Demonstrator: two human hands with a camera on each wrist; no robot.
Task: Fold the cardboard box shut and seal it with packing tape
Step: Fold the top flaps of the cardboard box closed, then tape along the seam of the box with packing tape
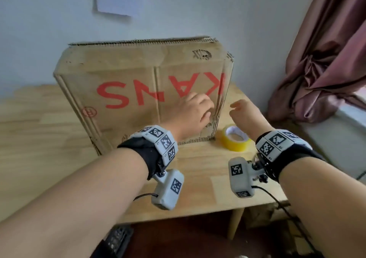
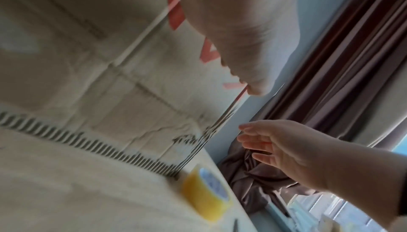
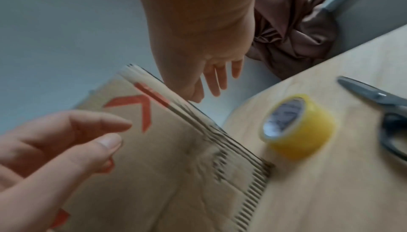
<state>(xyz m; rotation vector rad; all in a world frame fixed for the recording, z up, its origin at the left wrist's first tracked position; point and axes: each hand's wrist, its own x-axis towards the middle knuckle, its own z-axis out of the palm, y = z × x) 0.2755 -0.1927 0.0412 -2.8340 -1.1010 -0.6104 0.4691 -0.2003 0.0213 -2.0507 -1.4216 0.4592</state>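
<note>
Two hands are reaching toward the right edge of a flattened cardboard box (image 1: 142, 91) in the head view. The box is standing on its lower edge on the wooden counter (image 1: 39, 139), leaning back toward the wall, with red lettering upside down. That upright stance is probably leaving its right edge free to be pulled open. The left hand (image 1: 195, 112) is resting against the box face near that edge, fingers loosely bent, likely steadying the panel. The right hand (image 1: 244, 112) is hovering just beside the edge, fingers relaxed and spread, holding nothing. A yellow roll of packing tape (image 1: 234, 138) is sitting on the counter just beside the box's lower right corner, within easy reach for sealing.

In the left wrist view, blurred by motion, the left hand's fingertips (image 2: 256, 87) are lying at the stacked corrugated edge of the box; whether they are pinching a layer cannot be told. The right hand is approaching open, apart from the cardboard.

In the right wrist view, the right hand's fingers (image 3: 216, 79) are hanging extended behind the box edge, not touching it. The left hand is holding thumb and forefinger apart in front of the box face. Scissors (image 3: 374, 96) are lying on the counter beyond the tape, presumably ready for cutting it. Folding seems not yet begun.
</note>
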